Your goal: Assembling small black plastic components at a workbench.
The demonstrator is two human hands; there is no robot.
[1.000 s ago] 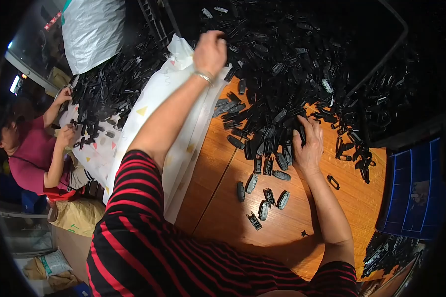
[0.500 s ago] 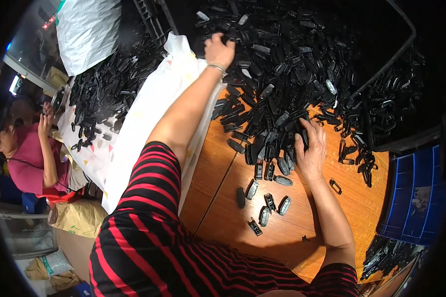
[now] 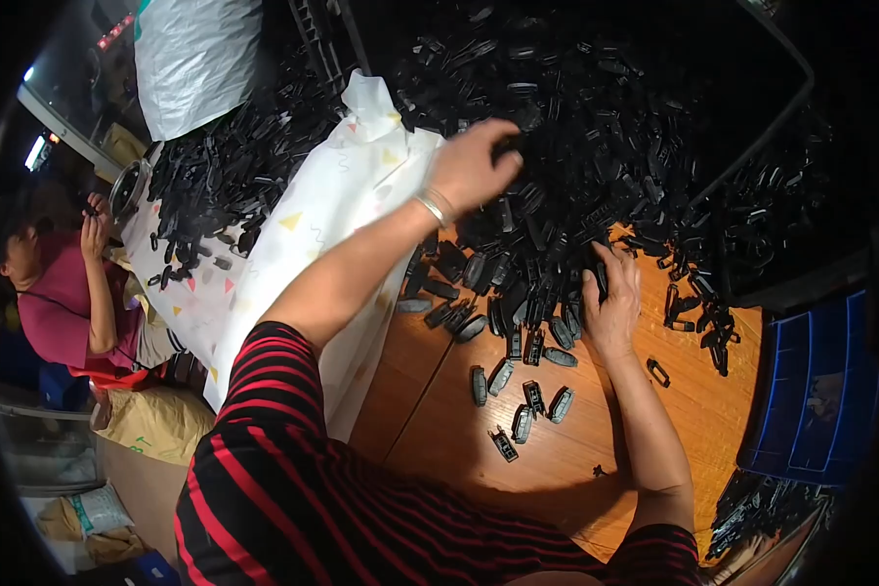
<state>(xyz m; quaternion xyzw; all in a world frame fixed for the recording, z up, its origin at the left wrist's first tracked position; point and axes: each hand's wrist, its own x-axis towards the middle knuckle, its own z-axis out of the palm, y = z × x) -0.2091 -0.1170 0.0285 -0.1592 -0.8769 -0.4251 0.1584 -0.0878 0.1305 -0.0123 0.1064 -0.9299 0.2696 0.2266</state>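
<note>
A large heap of black plastic casings [image 3: 547,186], shaped like key-fob shells, covers the far part of the wooden table [image 3: 439,410]. My left hand [image 3: 477,166] reaches over the near left of the heap, thumb and fingers apart, with a bracelet at the wrist. Between them shows only dark heap. At the heap's near edge my right hand [image 3: 612,305] rests with thumb and fingers around a black casing [image 3: 599,277]. Several loose casings lie nearer to me, among them a grey-black oval one [image 3: 561,404] and an open frame-like one [image 3: 503,445].
A white patterned cloth [image 3: 313,215] lies left of the heap, with more black parts [image 3: 215,186] beyond it. A white sack [image 3: 200,68] stands at the back left. Another person [image 3: 63,303] sits at far left. Blue crates [image 3: 811,386] stand at right.
My left hand has moved right and nearer over the heap. Casings at the heap's near left edge have shifted toward me. The right hand stays about where it was.
</note>
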